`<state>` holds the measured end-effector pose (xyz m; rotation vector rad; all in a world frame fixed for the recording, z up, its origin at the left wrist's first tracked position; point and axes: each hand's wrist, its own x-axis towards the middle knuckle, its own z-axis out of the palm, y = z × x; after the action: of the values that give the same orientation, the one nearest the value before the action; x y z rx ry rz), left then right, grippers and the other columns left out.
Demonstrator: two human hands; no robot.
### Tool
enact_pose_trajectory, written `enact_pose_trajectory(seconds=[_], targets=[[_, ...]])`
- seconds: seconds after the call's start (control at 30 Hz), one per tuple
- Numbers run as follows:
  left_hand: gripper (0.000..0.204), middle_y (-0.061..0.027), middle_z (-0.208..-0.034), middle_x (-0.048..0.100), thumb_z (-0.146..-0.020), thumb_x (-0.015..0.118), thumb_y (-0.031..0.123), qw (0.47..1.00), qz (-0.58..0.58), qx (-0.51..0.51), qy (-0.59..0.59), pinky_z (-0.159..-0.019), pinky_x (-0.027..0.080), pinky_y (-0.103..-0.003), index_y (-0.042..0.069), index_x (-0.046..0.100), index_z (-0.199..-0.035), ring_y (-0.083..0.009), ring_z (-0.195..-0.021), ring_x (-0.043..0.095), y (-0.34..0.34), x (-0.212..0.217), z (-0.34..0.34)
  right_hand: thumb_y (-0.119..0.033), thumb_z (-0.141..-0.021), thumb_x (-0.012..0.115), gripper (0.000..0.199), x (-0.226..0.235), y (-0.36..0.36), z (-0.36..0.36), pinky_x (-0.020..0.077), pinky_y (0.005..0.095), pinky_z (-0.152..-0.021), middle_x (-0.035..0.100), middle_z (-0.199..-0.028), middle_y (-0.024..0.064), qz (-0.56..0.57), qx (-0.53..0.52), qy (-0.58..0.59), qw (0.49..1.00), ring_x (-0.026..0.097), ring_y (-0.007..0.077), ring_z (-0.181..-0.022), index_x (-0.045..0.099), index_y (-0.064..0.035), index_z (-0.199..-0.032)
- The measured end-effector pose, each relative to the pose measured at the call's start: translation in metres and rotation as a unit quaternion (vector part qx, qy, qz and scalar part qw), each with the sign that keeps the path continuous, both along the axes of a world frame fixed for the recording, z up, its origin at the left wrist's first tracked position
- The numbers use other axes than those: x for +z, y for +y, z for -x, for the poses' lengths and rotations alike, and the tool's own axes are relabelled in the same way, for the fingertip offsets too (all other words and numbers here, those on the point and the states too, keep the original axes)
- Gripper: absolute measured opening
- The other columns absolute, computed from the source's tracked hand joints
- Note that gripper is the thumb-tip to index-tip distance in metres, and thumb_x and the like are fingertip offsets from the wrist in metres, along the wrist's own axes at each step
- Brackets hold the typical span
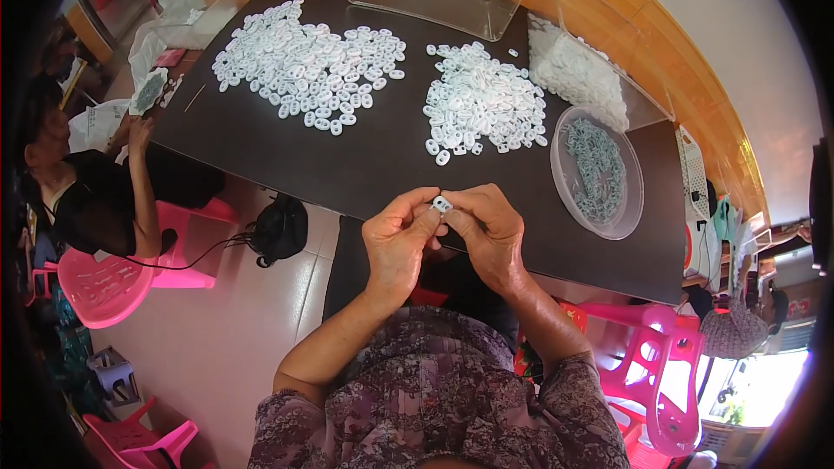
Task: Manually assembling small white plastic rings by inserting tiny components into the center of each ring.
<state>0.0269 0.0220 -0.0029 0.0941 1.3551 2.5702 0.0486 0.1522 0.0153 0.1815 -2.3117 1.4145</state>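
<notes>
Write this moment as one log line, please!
left hand: pinching small white piece | right hand: same piece | dark table: white piles, round tub, grey-blue bits

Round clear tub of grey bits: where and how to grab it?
I'd pinch the round clear tub by its near-left rim, from that side: the raised wall gives an edge, while a white heap crowds the far side. Keep it level: it's open-topped and the grey bits look loose.

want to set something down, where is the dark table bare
The dark table is bare between the left white pile and the table's front edge, and between that pile and the right white pile. Crowded: the right rear, with that pile, the round tub and a white heap.
</notes>
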Motion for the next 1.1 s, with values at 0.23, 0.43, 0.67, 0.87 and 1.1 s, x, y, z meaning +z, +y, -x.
enact_pose_trajectory(seconds=[0.23, 0.43, 0.67, 0.87, 1.1], targets=[[0.019, -0.0045, -0.074, 0.062, -0.085, 0.058, -0.002, 1.0, 0.01, 0.011, -0.02, -0.052, 0.044, -0.018, -0.006, 0.061, -0.104, -0.0058, -0.058, 0.053, -0.003, 0.003, 0.003, 0.001, -0.068, 0.067, 0.028, 0.01, -0.003, 0.001, 0.0461, 0.033, -0.065, 0.061, -0.086, 0.0096, -0.092, 0.011, 0.017, 0.996, 0.056, 0.0248, -0.077, 0.064, -0.0024, -0.095], [0.02, -0.0024, -0.077, 0.062, -0.086, 0.058, 0.001, 0.999, 0.024, 0.001, -0.035, -0.055, 0.044, -0.016, -0.006, 0.06, -0.106, -0.0039, -0.06, 0.052, -0.004, 0.007, -0.001, 0.0, -0.067, 0.069, 0.027, 0.002, -0.004, 0.001, 0.0455, 0.0334, -0.063, 0.061, -0.083, 0.0095, -0.089, 0.003, 0.052, 0.995, 0.055, 0.0251, -0.072, 0.063, -0.0015, -0.093], [0.023, -0.0023, -0.084, 0.063, -0.088, 0.059, 0.004, 0.999, 0.032, -0.024, 0.036, -0.062, 0.044, -0.017, -0.004, 0.06, -0.109, -0.0043, -0.068, 0.053, -0.009, 0.001, 0.0, 0.001, -0.068, 0.068, 0.026, 0.0, -0.001, 0.0, 0.0449, 0.0333, -0.061, 0.061, -0.081, 0.0097, -0.088, 0.002, 0.067, 0.994, 0.054, 0.0244, -0.069, 0.063, -0.0009, -0.094], [0.025, -0.003, -0.086, 0.059, -0.089, 0.056, 0.002, 0.996, 0.034, -0.039, 0.072, -0.063, 0.045, -0.018, -0.003, 0.059, -0.113, -0.0064, -0.069, 0.052, -0.01, -0.002, -0.001, 0.001, -0.07, 0.065, 0.026, 0.003, 0.0, -0.002, 0.0446, 0.0332, -0.061, 0.061, -0.081, 0.01, -0.094, 0.006, 0.074, 0.993, 0.054, 0.0242, -0.069, 0.063, 0.0001, -0.096], [0.026, -0.0026, -0.085, 0.056, -0.089, 0.055, 0.001, 0.988, 0.067, 0.009, 0.136, -0.061, 0.043, -0.018, -0.001, 0.06, -0.114, -0.0069, -0.069, 0.05, -0.004, -0.006, -0.006, 0.003, -0.071, 0.063, 0.027, 0.001, -0.003, -0.003, 0.0445, 0.033, -0.062, 0.061, -0.082, 0.01, -0.08, 0.005, 0.066, 0.995, 0.054, 0.024, -0.07, 0.063, 0.001, -0.098]])
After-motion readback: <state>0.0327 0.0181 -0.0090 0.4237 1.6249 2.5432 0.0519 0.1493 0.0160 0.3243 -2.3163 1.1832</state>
